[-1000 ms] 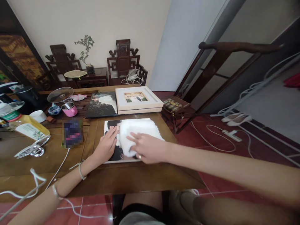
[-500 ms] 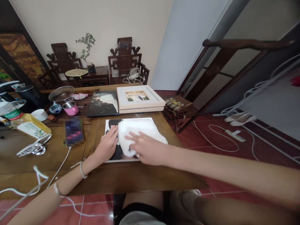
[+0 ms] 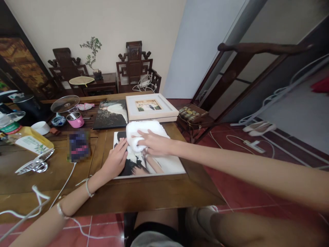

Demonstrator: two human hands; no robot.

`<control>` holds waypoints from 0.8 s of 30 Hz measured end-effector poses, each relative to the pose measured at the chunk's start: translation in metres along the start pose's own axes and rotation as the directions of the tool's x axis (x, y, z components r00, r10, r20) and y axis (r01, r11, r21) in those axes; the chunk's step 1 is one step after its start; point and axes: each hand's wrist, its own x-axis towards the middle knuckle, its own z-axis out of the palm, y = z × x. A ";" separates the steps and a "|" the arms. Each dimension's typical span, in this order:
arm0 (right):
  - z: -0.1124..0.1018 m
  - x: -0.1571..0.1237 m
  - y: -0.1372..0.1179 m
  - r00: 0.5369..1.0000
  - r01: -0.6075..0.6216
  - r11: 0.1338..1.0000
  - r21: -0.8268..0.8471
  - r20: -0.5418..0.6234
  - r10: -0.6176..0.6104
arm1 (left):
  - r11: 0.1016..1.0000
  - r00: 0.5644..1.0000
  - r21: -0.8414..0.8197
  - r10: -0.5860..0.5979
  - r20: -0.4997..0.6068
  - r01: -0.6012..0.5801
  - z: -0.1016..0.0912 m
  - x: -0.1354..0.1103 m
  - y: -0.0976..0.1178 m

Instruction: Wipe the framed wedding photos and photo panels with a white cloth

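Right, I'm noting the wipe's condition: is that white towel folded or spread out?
Folded: the white towel forms a thick pad, its near edge rounded over beside the right hand's fingers.

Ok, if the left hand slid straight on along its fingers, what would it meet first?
Probably the white cloth under the right hand; its edge lies just ahead of the left hand, though any gap between them is hard to judge.

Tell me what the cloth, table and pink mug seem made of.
Cloth: likely terry or similar textile, soft and matte, by its fluffy surface.
Table: apparently wood, varnished, from the brown boards and sheen.
Pink mug: smooth, perhaps plastic or enamel outside; greyish interior suggests metal.
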 end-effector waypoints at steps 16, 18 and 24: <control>-0.016 -0.064 -0.068 0.977 0.105 0.967 0.232 0.157 -0.144 | 1.000 1.000 -0.020 -0.008 0.030 0.009 -0.003 -0.001 0.000; -0.013 -0.059 -0.059 0.983 0.041 0.971 0.235 0.162 -0.081 | 1.000 1.000 -0.021 -0.007 0.023 0.007 -0.002 0.000 0.000; -0.009 -0.031 -0.009 0.990 -0.105 0.982 0.160 0.110 0.088 | 1.000 1.000 -0.024 -0.015 0.010 0.015 -0.001 0.000 0.002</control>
